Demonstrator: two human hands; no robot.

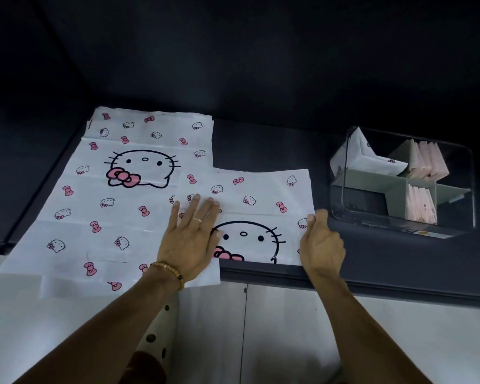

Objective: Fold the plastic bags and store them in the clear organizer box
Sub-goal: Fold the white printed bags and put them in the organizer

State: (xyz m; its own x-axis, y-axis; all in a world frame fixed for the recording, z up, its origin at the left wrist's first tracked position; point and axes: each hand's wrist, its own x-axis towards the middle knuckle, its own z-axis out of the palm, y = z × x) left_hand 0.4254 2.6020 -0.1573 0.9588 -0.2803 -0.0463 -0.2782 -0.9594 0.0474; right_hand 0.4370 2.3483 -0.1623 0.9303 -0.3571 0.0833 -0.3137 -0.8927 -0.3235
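Note:
Two white plastic bags printed with cat faces and pink bows lie flat on the dark countertop. The larger bag [100, 195] is spread out at the left. A smaller bag [261, 195] lies to its right, overlapping its edge. My left hand [191, 239] presses flat on the smaller bag's left part, fingers straight. My right hand [320, 245] pinches that bag's right edge between thumb and fingers. The clear organizer box [455, 217] stands at the right, with grey dividers and several folded white and pink bags inside.
The dark countertop [372, 256] ends at a front edge just under my hands. White cabinet fronts [288, 328] are below it. A dark wall [261, 65] rises behind the counter. More stacked bags stick out under the larger bag's near edge [67, 286].

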